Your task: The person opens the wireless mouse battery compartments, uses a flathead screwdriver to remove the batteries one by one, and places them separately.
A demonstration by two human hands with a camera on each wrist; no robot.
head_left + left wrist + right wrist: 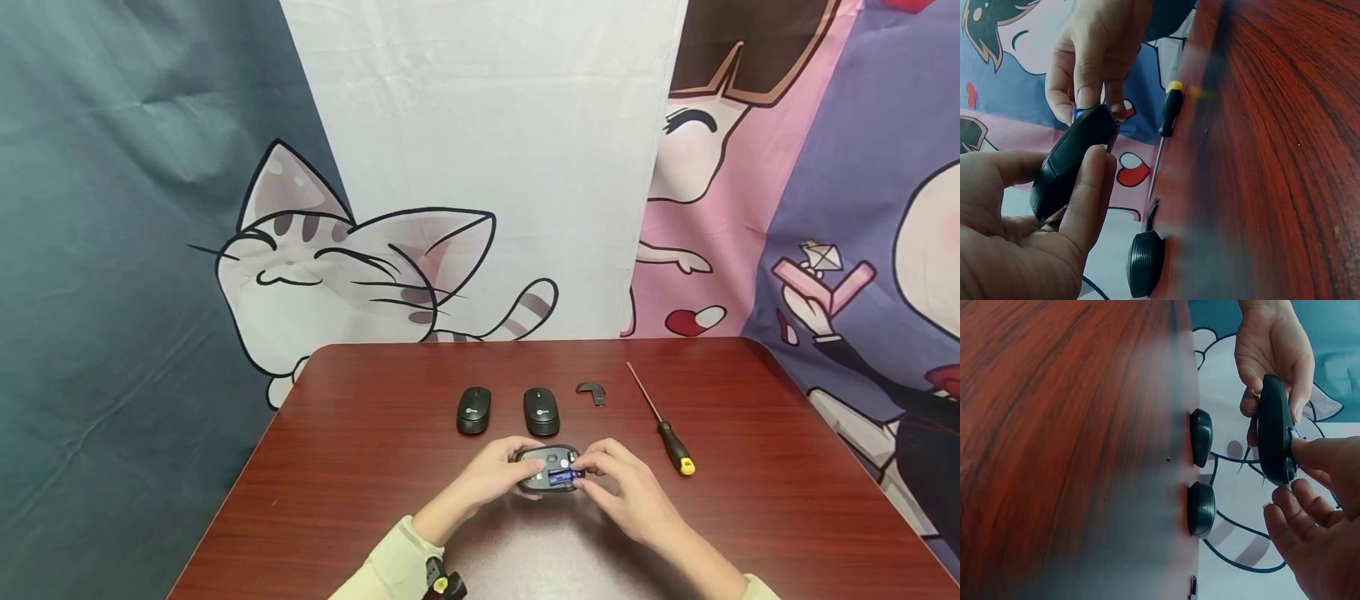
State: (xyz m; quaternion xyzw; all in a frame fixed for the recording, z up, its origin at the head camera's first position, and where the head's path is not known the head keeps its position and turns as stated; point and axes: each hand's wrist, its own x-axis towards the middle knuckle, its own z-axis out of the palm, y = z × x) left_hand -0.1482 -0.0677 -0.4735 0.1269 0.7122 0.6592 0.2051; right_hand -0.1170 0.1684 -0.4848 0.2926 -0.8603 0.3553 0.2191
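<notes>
Currently, the left hand (497,472) is gripping an upturned mouse (551,457) above the surface (360,467), well in from its far edge. The right hand (630,493) is resting fingertips by the blue battery (561,477) in the mouse's underside; cannot tell whether pinching.

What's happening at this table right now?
A person's left hand holds a black, rounded computer mouse with its grey underside turned up. The right hand has its fingers at the end of a blue cylindrical battery in the open underside; whether they pinch or press it is unclear. On the reddish-brown wood-grained table lie two more black mice, a curved dark plastic piece and a screwdriver with a black-and-yellow handle.
</notes>
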